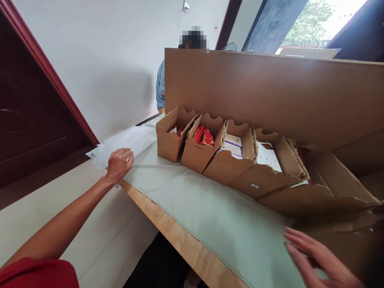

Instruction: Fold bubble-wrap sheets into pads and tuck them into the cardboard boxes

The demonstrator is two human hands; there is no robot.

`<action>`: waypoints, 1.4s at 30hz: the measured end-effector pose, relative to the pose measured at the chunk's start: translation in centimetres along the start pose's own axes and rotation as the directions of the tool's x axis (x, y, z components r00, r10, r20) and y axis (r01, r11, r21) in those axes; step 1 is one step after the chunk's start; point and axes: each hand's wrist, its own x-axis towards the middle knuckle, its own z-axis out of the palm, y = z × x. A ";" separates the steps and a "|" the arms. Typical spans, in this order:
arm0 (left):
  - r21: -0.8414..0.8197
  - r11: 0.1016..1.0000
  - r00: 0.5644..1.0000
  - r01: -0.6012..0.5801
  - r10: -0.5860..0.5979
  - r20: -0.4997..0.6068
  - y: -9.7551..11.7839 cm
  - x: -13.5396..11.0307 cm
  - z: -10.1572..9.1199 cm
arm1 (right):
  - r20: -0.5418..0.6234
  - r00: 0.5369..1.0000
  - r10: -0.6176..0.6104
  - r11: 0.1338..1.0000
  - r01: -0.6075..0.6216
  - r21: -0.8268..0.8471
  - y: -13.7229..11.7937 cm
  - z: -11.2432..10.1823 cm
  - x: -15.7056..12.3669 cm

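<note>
My left hand is on the near edge of a stack of clear plastic bags, at the table's left end. Its fingers are curled and pressed together on the plastic; how many bags they pinch is hidden. At the lower right, my right hand hovers over the pale green cloth, slightly blurred, fingers stretched out and holding nothing. Between the hands stands a row of open cardboard bins. Red packets fill one bin, and white cards with purple lines lie in another.
White printed sheets sit in a further bin. More cardboard bins continue to the right. A tall cardboard panel rises behind the row. Beyond it sits a person in a blue top. A bare wooden edge runs along the table's front.
</note>
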 end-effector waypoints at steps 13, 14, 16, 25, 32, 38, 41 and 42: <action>-0.590 0.788 0.948 -0.179 0.299 0.112 18.7 -17.1 1.2 | 0.769 0.638 0.037 0.425 -0.706 0.566 -13.6 13.2 -3.4; -0.649 0.742 0.937 -0.165 0.323 0.131 19.6 -18.1 0.7 | 0.755 0.654 0.050 0.427 -0.697 0.576 -12.6 13.0 -3.4; -0.715 0.685 0.929 -0.137 0.339 0.146 20.4 -18.9 -0.3 | 0.745 0.664 0.066 0.464 -0.681 0.566 -9.9 11.3 -3.3; -0.666 0.741 0.879 -0.085 0.370 0.301 21.2 -17.3 0.1 | 0.407 0.875 0.263 0.933 -0.338 0.124 0.9 -2.2 -2.5; -0.662 0.679 0.750 -0.317 0.607 0.262 25.3 -16.6 2.7 | 0.353 0.935 0.025 0.999 -0.015 -0.031 2.2 -2.4 -9.8; -0.729 0.649 0.702 -0.219 0.624 0.344 28.5 -17.5 3.2 | 0.226 0.966 0.121 0.992 -0.127 0.011 3.4 -1.1 -10.8; -0.735 0.674 0.738 -0.066 0.529 0.419 28.4 -18.3 2.8 | 0.283 0.948 0.148 0.973 -0.190 0.127 3.7 -2.5 -9.7; -0.730 0.684 0.751 -0.007 0.485 0.447 28.2 -18.4 2.7 | 0.307 0.940 0.152 0.966 -0.207 0.156 3.6 -3.0 -9.5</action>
